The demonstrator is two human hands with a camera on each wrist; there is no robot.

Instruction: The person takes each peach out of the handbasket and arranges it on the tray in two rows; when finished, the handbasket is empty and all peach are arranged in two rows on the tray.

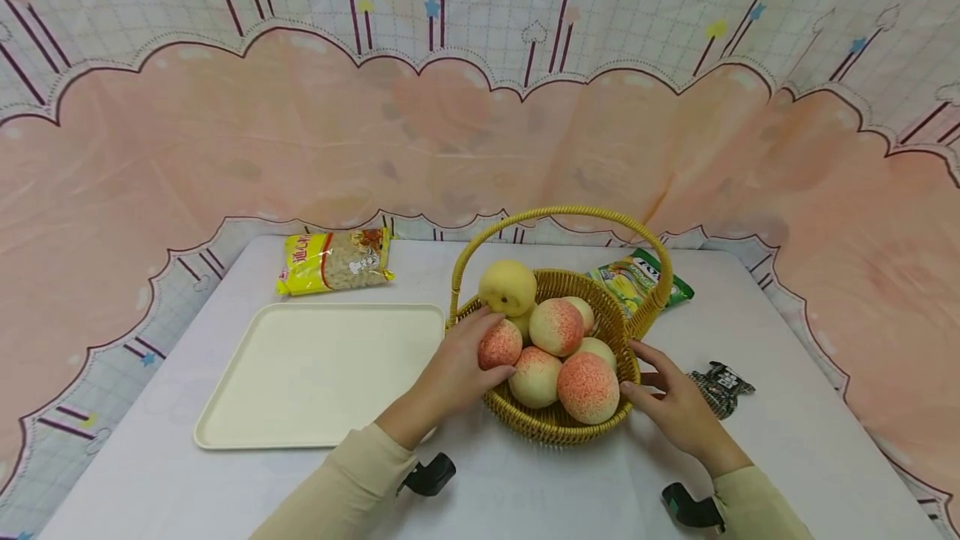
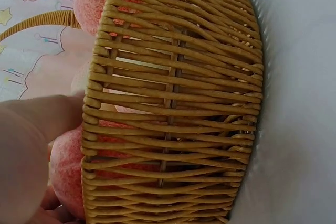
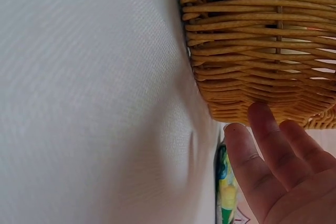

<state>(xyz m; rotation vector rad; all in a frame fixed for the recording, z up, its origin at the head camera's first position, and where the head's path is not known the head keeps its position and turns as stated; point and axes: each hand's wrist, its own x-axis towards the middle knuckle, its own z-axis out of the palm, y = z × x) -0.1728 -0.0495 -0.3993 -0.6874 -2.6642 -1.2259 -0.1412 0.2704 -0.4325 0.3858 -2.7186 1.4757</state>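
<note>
A woven wicker basket (image 1: 558, 433) with an arched handle (image 1: 555, 213) holds several peaches and a yellow pear-like fruit (image 1: 507, 287). At its left side my left hand (image 1: 455, 362) grips a small red-blushed peach (image 1: 500, 345), thumb on the near side and fingers over the far side. The left wrist view shows the same peach (image 2: 68, 171) behind the wicker rim, partly covered by the hand. On the other side, my right hand (image 1: 678, 408) rests against the basket's outer wall. Its fingers are extended, with fingertips right at the weave (image 3: 262, 85) in the right wrist view.
Left of the basket lies a cream rectangular tray (image 1: 322, 377), with a yellow snack bag (image 1: 335, 261) behind it. A green packet (image 1: 637, 280) lies behind the basket. A small dark packet (image 1: 722, 387) is beyond my right hand.
</note>
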